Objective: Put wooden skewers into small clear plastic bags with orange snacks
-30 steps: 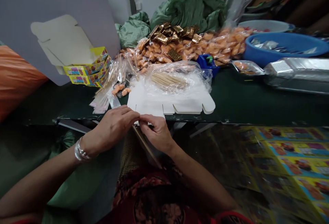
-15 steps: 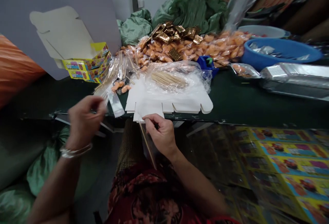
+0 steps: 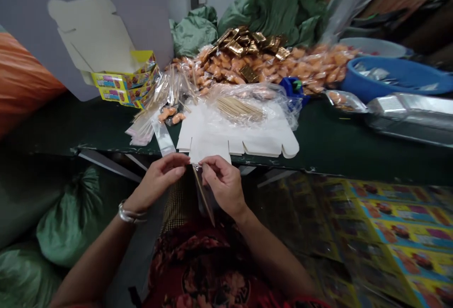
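Note:
Over my lap, my right hand (image 3: 222, 183) pinches the top of a narrow clear plastic bag, which hangs down with thin wooden sticks (image 3: 204, 195) in it. My left hand (image 3: 164, 172) is just left of the bag's top, its fingers stretched toward it and the thumb apart; nothing shows in it. Behind both hands, flat white cardboard boxes (image 3: 255, 140) lie at the table edge. On them rests a clear bag with a bundle of wooden sticks (image 3: 240, 110). Flat clear bags (image 3: 140, 133) lie to the left, beside small orange wrapped pieces (image 3: 171, 114).
Orange packets (image 3: 226, 65) and gold packets (image 3: 235, 46) are heaped at the back. A blue basin (image 3: 396, 79) and a stack of clear-wrapped silvery packs (image 3: 414, 114) stand right. Yellow display boxes (image 3: 122, 88) stand left. Printed yellow cartons (image 3: 406, 213) lie below, right; green sacks (image 3: 71, 228) below, left.
My left hand has moved right from beside the flat clear bags to the top of the held bag. My right hand stays in nearly the same place. The view has shifted slightly.

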Action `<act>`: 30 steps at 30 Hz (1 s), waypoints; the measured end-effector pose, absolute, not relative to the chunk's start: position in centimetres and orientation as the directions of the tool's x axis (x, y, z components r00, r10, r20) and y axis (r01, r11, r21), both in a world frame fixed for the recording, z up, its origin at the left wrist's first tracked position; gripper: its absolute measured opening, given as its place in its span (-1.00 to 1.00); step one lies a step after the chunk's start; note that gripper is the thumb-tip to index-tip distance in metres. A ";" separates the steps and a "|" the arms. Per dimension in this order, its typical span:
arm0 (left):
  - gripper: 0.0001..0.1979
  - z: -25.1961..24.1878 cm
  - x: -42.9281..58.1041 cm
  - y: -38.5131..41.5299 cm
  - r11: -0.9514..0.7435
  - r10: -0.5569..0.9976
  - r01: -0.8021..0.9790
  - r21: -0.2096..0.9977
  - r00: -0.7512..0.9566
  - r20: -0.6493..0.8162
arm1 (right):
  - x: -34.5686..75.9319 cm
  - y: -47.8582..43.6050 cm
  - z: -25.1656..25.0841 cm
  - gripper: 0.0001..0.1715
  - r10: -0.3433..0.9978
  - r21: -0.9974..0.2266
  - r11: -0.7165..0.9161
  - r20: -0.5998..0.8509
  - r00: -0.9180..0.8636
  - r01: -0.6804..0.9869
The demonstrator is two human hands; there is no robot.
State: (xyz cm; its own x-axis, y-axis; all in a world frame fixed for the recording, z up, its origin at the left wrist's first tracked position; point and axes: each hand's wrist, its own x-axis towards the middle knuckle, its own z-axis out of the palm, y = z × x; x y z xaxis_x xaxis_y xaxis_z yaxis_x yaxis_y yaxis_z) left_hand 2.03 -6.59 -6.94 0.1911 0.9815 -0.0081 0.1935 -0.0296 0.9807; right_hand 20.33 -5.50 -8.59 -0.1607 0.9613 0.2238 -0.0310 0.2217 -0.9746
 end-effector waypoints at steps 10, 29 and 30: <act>-0.84 -9.0 6.6 -3.6 0.046 0.986 -0.121 0.992 0.164 -0.026 | 21.6 -4.7 -9.9 -0.86 0.982 -0.977 0.144 0.160 -0.098 -0.158; -0.91 0.1 3.6 3.1 -0.351 0.930 0.546 0.760 0.299 0.215 | 24.5 -1.4 -11.3 -0.88 0.939 -0.967 0.233 0.252 -0.232 -0.107; -0.90 1.9 3.0 4.7 -0.342 0.939 0.594 0.728 0.196 0.281 | 25.1 -0.9 -11.4 -0.89 0.932 -0.962 0.268 0.272 -0.242 -0.050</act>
State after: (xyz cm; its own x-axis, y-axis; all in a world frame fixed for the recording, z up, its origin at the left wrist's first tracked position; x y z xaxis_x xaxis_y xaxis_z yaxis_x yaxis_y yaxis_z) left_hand 2.99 4.69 1.90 0.1965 0.9393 0.2813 0.5938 -0.3423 0.7282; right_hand 25.08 -0.90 -11.35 -0.2416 0.9315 0.2719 -0.0500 0.2678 -0.9622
